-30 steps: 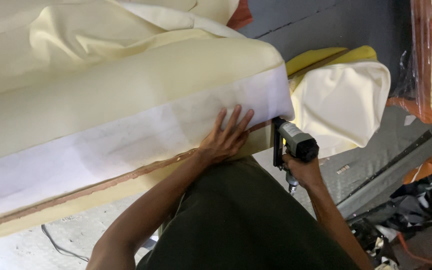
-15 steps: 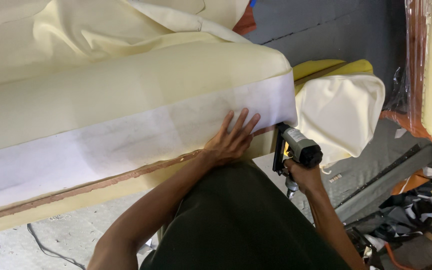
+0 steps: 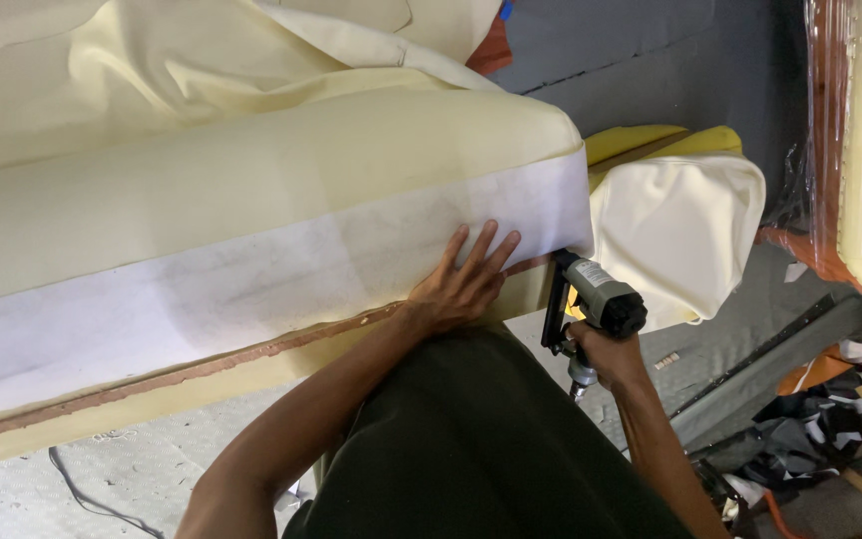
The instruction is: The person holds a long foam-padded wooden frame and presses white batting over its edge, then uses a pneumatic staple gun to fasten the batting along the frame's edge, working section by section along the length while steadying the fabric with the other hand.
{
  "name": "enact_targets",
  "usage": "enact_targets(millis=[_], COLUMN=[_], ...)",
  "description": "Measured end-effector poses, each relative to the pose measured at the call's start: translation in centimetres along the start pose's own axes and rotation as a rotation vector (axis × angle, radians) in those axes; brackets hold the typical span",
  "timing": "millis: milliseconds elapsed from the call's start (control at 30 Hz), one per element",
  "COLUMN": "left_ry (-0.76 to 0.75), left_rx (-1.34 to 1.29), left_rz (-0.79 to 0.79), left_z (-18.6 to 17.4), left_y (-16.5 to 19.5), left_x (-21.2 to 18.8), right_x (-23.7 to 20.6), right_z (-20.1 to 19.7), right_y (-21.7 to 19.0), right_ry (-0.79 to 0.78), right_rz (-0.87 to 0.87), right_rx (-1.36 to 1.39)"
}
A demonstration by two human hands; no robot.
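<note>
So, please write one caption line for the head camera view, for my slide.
Left hand pressed flat on white fabric over a cream cushion; right hand holds a staple gun at its corner.

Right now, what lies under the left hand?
The left hand presses flat on white fabric covering a cream foam cushion. A wood strip runs just below. What lies beneath the fabric there is hidden.

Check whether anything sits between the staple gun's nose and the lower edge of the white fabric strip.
Nothing visible does. The right hand holds the staple gun with its nose at the corner of the white fabric strip. The left hand lies flat on the strip beside the gun, not in front of its nose.
</note>
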State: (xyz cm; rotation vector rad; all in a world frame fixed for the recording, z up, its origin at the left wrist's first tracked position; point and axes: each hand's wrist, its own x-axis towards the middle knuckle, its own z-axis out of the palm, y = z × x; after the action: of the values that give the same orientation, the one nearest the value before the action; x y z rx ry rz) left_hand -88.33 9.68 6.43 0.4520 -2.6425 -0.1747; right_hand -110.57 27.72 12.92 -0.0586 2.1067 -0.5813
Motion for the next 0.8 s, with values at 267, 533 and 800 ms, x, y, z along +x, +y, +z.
enact_targets(millis=[267,533,800], left_ry=[-0.038,-0.011,-0.041], left_rx=[0.029,0.019,0.008], left_rz=[0.015,0.0,0.029], left_z=[-0.4,-0.5,-1.0], left_y=[-0.1,-0.2,-0.1], left_x=[0.0,0.4,0.9], right_x=[-0.2,0.7,-0.7], right_z=[0.3,-0.2,0.3], right_y=[-0.1,1.0,-1.1], right_ry=[0.006,0.022,-0.01], right_rz=[-0.043,0.033,-0.059], right_rx=[0.056,0.036,0.03])
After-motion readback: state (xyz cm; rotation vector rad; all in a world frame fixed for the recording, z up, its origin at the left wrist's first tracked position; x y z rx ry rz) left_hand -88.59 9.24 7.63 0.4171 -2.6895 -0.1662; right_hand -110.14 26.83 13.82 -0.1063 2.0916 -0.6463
